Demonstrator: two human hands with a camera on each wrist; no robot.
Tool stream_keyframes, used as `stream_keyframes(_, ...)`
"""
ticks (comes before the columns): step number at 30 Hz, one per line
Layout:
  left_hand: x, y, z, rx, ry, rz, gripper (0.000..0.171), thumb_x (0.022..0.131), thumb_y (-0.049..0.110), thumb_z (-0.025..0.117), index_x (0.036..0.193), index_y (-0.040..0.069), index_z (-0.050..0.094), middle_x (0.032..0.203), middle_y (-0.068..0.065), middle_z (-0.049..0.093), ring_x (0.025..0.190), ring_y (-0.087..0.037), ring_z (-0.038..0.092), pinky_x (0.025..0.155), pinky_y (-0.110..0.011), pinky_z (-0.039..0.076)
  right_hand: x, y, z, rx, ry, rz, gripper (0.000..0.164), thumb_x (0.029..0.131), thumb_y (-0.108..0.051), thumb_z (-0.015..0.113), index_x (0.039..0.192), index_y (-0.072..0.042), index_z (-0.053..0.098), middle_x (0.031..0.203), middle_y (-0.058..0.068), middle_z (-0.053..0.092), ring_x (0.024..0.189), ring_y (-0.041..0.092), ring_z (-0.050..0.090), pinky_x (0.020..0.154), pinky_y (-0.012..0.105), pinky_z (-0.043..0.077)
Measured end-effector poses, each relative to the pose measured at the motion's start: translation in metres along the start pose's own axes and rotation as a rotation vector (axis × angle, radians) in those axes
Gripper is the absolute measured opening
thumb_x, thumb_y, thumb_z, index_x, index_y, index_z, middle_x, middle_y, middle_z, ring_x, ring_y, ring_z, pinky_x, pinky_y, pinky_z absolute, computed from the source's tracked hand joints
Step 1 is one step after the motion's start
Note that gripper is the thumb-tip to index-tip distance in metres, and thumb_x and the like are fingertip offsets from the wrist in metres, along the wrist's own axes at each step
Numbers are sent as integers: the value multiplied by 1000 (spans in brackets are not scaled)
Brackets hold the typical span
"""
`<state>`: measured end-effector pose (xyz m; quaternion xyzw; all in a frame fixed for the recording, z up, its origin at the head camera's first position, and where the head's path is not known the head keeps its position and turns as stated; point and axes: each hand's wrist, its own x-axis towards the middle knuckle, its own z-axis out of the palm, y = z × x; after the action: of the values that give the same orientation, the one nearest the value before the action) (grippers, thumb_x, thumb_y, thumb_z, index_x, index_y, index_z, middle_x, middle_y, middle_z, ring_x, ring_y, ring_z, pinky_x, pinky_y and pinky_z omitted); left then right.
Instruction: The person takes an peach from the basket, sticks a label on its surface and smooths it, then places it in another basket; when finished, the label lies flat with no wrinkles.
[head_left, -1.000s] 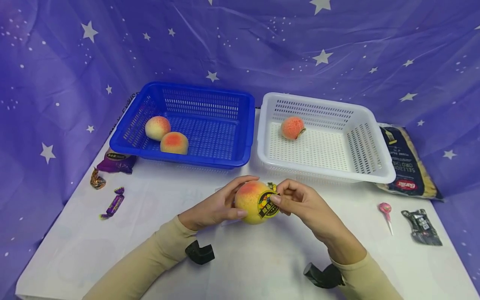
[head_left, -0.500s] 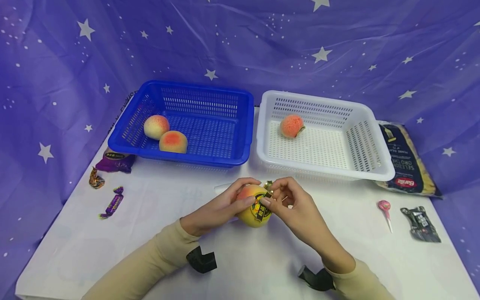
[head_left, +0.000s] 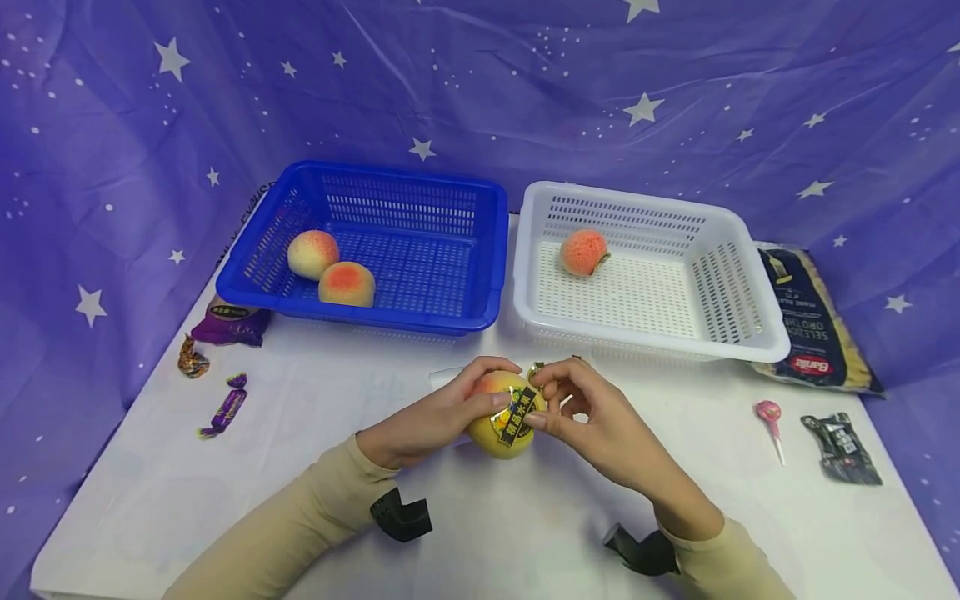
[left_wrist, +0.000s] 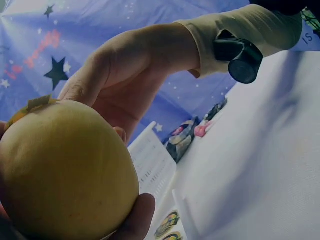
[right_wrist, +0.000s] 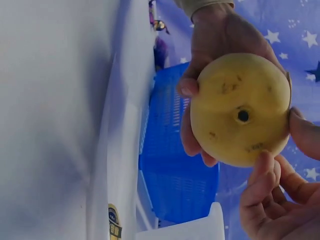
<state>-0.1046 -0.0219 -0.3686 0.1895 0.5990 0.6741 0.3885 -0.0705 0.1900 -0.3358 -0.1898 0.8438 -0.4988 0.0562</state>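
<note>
My left hand grips a yellow toy peach with a red blush from its left side, its thumb lying on a black-and-gold fruit sticker. From the right my right hand reaches the same peach, thumb at the sticker's right edge and other fingers curled. In the right wrist view the peach's underside shows a dark hole, and the right fingertips touch it low down. One edge of the sticker stands a little off the peach in the left wrist view.
Behind the hands lies a white sticker sheet, partly hidden. A blue basket holds two peaches; a white basket holds one. Candies lie left, a lollipop and black packet right, beside a pasta bag.
The left thumb has moved onto the sticker, which bent up half a second ago and now lies flatter. The peach has turned, so the sticker sits more towards its middle.
</note>
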Motion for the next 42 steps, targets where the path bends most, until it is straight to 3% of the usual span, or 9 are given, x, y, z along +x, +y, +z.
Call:
stream_keyframes(11,7,0,-2,36,-1,-22,40,92,34,43,128,22,30,115,-8,47,100,-22,53,82,-32,43,-1,-12,-10,-143,30,-29,23,81,-19,64,102,-17,54,91,-5,55,79,8,54,64,23,47)
stream_keyframes(14,6,0,-2,16,3,-37,40,91,38,44,127,24,32,117,-7,46,100,-21,51,80,-31,42,-5,3,-25,-239,136,-24,19,85,-22,59,103,-19,55,92,-10,56,81,3,54,66,20,47)
stream_keyframes(17,3,1,-3,-45,-24,-41,41,90,36,47,127,26,32,120,-7,42,101,-20,49,80,-30,41,-11,13,-56,-392,341,28,21,86,-20,58,105,-12,56,91,-3,57,81,8,52,65,17,44)
stream_keyframes(21,2,9,-5,-73,-94,-16,52,87,21,55,130,27,26,123,-10,39,106,-22,47,86,-30,41,-19,36,-113,-601,583,248,44,87,-29,54,118,1,49,108,21,49,98,29,44,78,36,37)
stream_keyframes(25,11,29,-4,78,-74,22,63,79,16,65,127,31,28,122,-6,41,105,-22,48,87,-31,41,-28,67,-165,-681,521,550,76,89,-47,40,136,8,18,133,37,15,119,52,13,88,64,17)
stream_keyframes(28,27,52,1,245,15,56,66,73,24,72,124,33,31,118,-2,44,99,-21,52,81,-32,45,-32,89,-187,-679,355,660,87,89,-55,29,136,10,-2,136,39,-1,121,57,-1,87,70,10)
stream_keyframes(32,60,82,4,488,189,117,73,64,33,77,123,32,35,113,3,47,93,-16,53,73,-30,48,-31,107,-191,-633,227,687,91,87,-59,24,134,8,-15,136,39,-8,122,57,-6,86,71,10)
stream_keyframes(37,112,104,0,739,361,104,70,61,30,76,121,26,40,108,3,47,88,-14,52,65,-25,48,-26,112,-187,-606,226,661,91,88,-58,25,133,8,-19,136,38,-13,123,56,-10,89,70,7)
stream_keyframes(42,160,101,-9,909,368,0,67,63,26,73,120,20,39,105,-2,45,87,-16,49,64,-24,46,-20,111,-183,-612,247,660,90,88,-58,24,133,7,-18,137,37,-11,123,55,-6,90,69,10)
